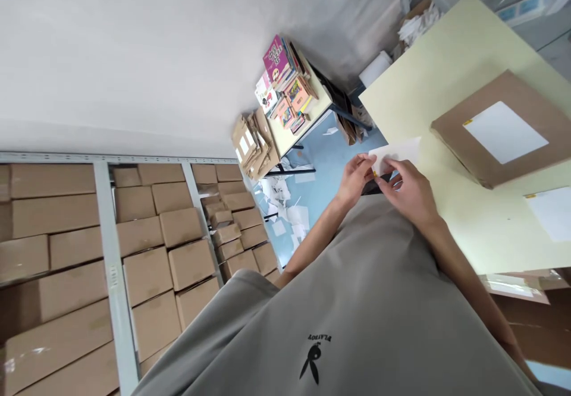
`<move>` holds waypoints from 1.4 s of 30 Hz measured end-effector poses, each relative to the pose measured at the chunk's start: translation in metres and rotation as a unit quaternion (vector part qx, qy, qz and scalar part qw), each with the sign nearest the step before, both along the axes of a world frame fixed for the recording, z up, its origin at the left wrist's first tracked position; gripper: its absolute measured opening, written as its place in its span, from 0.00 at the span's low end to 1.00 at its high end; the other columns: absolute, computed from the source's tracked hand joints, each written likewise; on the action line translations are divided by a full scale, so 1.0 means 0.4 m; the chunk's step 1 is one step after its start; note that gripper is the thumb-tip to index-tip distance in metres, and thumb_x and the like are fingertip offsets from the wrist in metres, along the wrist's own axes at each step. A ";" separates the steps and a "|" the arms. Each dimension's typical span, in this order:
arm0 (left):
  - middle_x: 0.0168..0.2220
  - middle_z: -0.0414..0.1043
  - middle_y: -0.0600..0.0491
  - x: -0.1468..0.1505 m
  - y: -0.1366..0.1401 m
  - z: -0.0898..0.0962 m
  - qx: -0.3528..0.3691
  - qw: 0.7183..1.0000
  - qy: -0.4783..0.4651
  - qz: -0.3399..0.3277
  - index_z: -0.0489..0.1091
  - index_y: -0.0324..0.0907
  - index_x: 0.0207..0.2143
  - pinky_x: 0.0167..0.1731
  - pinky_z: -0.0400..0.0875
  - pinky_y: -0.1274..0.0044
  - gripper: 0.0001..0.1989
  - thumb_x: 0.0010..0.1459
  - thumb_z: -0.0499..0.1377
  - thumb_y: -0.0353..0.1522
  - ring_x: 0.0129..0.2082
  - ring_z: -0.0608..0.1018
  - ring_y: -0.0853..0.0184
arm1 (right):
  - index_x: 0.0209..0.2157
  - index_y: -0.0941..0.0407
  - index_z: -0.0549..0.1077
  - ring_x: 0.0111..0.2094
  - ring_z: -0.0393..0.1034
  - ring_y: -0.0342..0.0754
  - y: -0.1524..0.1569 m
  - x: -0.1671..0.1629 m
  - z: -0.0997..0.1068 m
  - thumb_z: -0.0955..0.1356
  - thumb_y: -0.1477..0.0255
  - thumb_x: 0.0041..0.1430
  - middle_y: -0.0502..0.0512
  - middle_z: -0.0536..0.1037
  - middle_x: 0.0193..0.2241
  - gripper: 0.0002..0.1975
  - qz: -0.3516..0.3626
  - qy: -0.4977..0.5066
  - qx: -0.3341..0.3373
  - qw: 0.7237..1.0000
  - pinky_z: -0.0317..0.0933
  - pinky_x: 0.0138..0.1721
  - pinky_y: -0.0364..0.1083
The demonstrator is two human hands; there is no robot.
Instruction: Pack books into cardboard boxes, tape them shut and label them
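Observation:
Between my two hands is a small white sheet (399, 151) with a yellow corner mark, like the one on the parcel. My left hand (354, 179) pinches its left edge between thumb and fingers. The lower edge, near the yellow corner, is in the fingers of my right hand (409, 191). To the right, on a pale yellow table (414, 96), lies a flat brown parcel (526, 99) bearing a white sheet (504, 131) with a yellow corner. Another white sheet (553, 210) with a yellow corner lies flat nearer the table's right edge.
Shelves with stacked cardboard boxes (147, 271) fill the left side. A smaller table (281, 140) farther off carries piles of books (294, 93) and flattened brown packaging (254, 146). Scattered paper (297, 214) lies on the blue floor (312, 194). More cardboard (542, 324) sits below the near table.

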State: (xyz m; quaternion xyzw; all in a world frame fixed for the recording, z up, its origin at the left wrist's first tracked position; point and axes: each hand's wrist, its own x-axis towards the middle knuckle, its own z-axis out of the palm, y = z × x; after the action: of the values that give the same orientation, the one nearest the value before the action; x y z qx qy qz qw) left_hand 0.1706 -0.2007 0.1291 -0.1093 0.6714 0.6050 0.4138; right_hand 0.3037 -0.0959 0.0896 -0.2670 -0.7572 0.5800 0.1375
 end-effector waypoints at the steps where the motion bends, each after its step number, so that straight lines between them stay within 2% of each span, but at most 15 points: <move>1: 0.37 0.79 0.56 0.011 0.003 -0.003 0.001 1.000 -0.002 -0.003 0.75 0.46 0.39 0.50 0.78 0.71 0.27 0.53 0.85 0.49 0.41 0.85 0.65 | 0.57 0.51 0.84 0.31 0.80 0.55 0.000 0.015 0.001 0.78 0.51 0.71 0.64 0.88 0.51 0.22 0.000 0.000 0.001 1.000 0.83 0.42 0.60; 3: 0.38 0.81 0.56 0.030 0.015 -0.006 0.014 1.000 -0.004 -0.009 0.75 0.46 0.40 0.50 0.79 0.72 0.27 0.52 0.85 0.48 0.40 0.86 0.65 | 0.56 0.50 0.85 0.30 0.80 0.54 0.005 0.047 0.003 0.79 0.52 0.70 0.63 0.88 0.51 0.21 -0.016 0.006 -0.004 1.000 0.82 0.41 0.59; 5: 0.40 0.83 0.55 0.042 0.033 -0.003 0.024 1.000 -0.001 -0.012 0.75 0.46 0.41 0.53 0.81 0.71 0.27 0.52 0.85 0.46 0.43 0.88 0.63 | 0.55 0.50 0.85 0.31 0.80 0.53 0.016 0.083 -0.001 0.78 0.53 0.72 0.61 0.89 0.49 0.19 -0.066 0.013 -0.016 0.998 0.82 0.40 0.57; 7: 0.42 0.85 0.54 0.052 0.057 0.004 0.025 1.000 0.004 -0.017 0.76 0.46 0.42 0.59 0.82 0.69 0.25 0.54 0.84 0.44 0.50 0.90 0.59 | 0.54 0.50 0.85 0.32 0.82 0.53 0.034 0.125 -0.017 0.75 0.54 0.75 0.60 0.89 0.47 0.17 -0.147 0.010 -0.022 0.989 0.81 0.39 0.56; 10: 0.46 0.87 0.51 0.065 0.098 0.017 0.027 0.998 0.001 -0.050 0.76 0.46 0.40 0.65 0.82 0.64 0.21 0.57 0.83 0.42 0.60 0.90 0.52 | 0.51 0.50 0.85 0.33 0.84 0.54 0.066 0.187 -0.056 0.74 0.52 0.76 0.59 0.89 0.45 0.17 -0.277 -0.015 -0.015 0.961 0.81 0.39 0.55; 12: 0.48 0.89 0.49 0.074 0.126 0.022 0.035 0.996 -0.008 -0.081 0.76 0.45 0.39 0.66 0.83 0.63 0.20 0.57 0.83 0.42 0.63 0.90 0.50 | 0.49 0.50 0.85 0.32 0.84 0.54 0.082 0.221 -0.080 0.75 0.50 0.75 0.58 0.89 0.43 0.18 -0.332 -0.030 -0.020 0.943 0.81 0.38 0.55; 17: 0.50 0.90 0.48 0.089 0.190 0.021 0.030 0.984 -0.022 -0.174 0.78 0.46 0.43 0.65 0.84 0.63 0.21 0.61 0.82 0.46 0.64 0.89 0.49 | 0.45 0.51 0.84 0.30 0.82 0.52 0.087 0.261 -0.096 0.74 0.44 0.73 0.57 0.89 0.41 0.23 -0.394 -0.022 -0.066 0.917 0.78 0.36 0.54; 21: 0.47 0.90 0.50 0.086 0.241 0.001 0.026 0.968 -0.002 -0.249 0.77 0.47 0.41 0.65 0.84 0.64 0.22 0.62 0.81 0.49 0.65 0.88 0.50 | 0.41 0.51 0.82 0.29 0.80 0.51 0.085 0.265 -0.102 0.72 0.43 0.74 0.55 0.87 0.38 0.24 -0.433 -0.017 -0.095 0.896 0.76 0.37 0.53; 25: 0.44 0.87 0.52 0.064 0.294 -0.043 0.039 0.936 0.015 -0.350 0.73 0.48 0.40 0.62 0.85 0.65 0.26 0.61 0.81 0.54 0.62 0.89 0.53 | 0.39 0.50 0.80 0.31 0.79 0.51 0.085 0.269 -0.125 0.73 0.45 0.72 0.54 0.85 0.36 0.22 -0.477 -0.020 -0.109 0.872 0.75 0.38 0.53; 28: 0.41 0.85 0.54 0.029 0.336 -0.091 0.036 0.907 0.055 -0.416 0.73 0.49 0.41 0.56 0.86 0.68 0.27 0.62 0.79 0.56 0.54 0.90 0.58 | 0.40 0.49 0.79 0.32 0.79 0.52 0.074 0.257 -0.126 0.73 0.44 0.72 0.52 0.82 0.33 0.22 -0.506 -0.009 -0.113 0.855 0.74 0.38 0.53; 31: 0.38 0.82 0.56 -0.023 0.379 -0.148 0.034 0.877 0.129 -0.462 0.74 0.49 0.41 0.48 0.82 0.75 0.23 0.65 0.78 0.54 0.44 0.86 0.65 | 0.40 0.49 0.78 0.32 0.77 0.51 0.060 0.220 -0.114 0.73 0.43 0.72 0.51 0.81 0.33 0.23 -0.530 0.014 -0.112 0.841 0.74 0.37 0.52; 34: 0.37 0.81 0.55 -0.082 0.427 -0.211 0.041 0.853 0.172 -0.491 0.76 0.48 0.40 0.43 0.79 0.77 0.20 0.69 0.76 0.51 0.39 0.84 0.67 | 0.40 0.49 0.77 0.33 0.77 0.51 0.062 0.173 -0.117 0.72 0.41 0.73 0.52 0.81 0.34 0.25 -0.558 0.014 -0.102 0.824 0.74 0.38 0.52; 37: 0.37 0.83 0.53 -0.130 0.489 -0.274 0.036 0.844 0.163 -0.510 0.77 0.47 0.38 0.42 0.81 0.75 0.19 0.69 0.77 0.50 0.39 0.85 0.66 | 0.38 0.49 0.77 0.34 0.76 0.51 0.094 0.143 -0.151 0.74 0.39 0.71 0.52 0.80 0.33 0.27 -0.573 -0.015 -0.103 0.813 0.74 0.39 0.53; 42: 0.37 0.86 0.50 -0.179 0.618 -0.357 0.062 0.818 0.150 -0.551 0.79 0.46 0.34 0.46 0.84 0.72 0.18 0.64 0.80 0.45 0.41 0.88 0.62 | 0.33 0.49 0.74 0.35 0.75 0.50 0.205 0.138 -0.224 0.78 0.41 0.70 0.51 0.78 0.31 0.27 -0.574 -0.048 -0.110 0.810 0.74 0.42 0.52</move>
State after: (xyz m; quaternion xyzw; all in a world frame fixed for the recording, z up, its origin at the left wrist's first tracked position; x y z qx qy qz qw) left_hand 0.0992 0.0464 -0.0136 0.3972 0.6345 0.3251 0.5779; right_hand 0.3590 -0.0140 -0.0002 -0.6944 -0.4023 0.4612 0.3785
